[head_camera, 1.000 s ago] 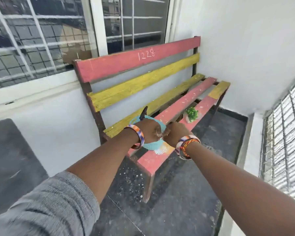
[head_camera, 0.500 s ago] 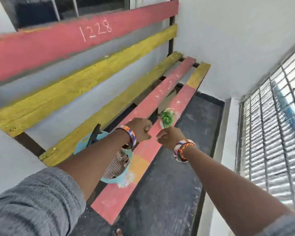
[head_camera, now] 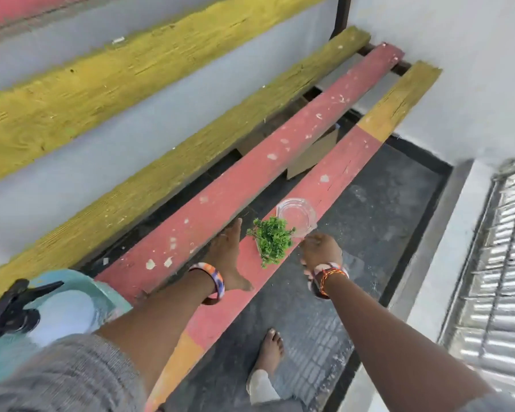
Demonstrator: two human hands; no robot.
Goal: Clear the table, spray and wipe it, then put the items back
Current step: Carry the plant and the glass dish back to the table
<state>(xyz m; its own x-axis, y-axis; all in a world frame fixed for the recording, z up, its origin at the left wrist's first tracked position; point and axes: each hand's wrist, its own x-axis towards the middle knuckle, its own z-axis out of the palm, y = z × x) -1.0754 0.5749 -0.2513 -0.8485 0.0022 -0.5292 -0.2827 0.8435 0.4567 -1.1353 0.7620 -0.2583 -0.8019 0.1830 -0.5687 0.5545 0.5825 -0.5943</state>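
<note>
A small green plant [head_camera: 272, 243] stands on the front red slat of the bench [head_camera: 280, 150]. Just beyond it sits a clear glass dish [head_camera: 296, 217]. My left hand [head_camera: 226, 257] reaches over the slat with straight fingers, its tips just left of the plant and apart from it. My right hand [head_camera: 318, 251] hovers at the plant's right side near the dish, fingers bent and blurred; contact is unclear. At the lower left a teal basin [head_camera: 113, 295] holds a spray bottle [head_camera: 42, 310] with a black trigger.
The yellow and red backrest boards run along the upper left. A piece of cardboard [head_camera: 312, 156] lies under the seat slats. My bare foot [head_camera: 269, 349] stands on the dark floor beside the bench. A white wall and a window grille [head_camera: 500, 263] close off the right.
I have moved closer along the bench. Both hands left the basin area and travelled toward the plant; the left hand went from a fist to straight fingers.
</note>
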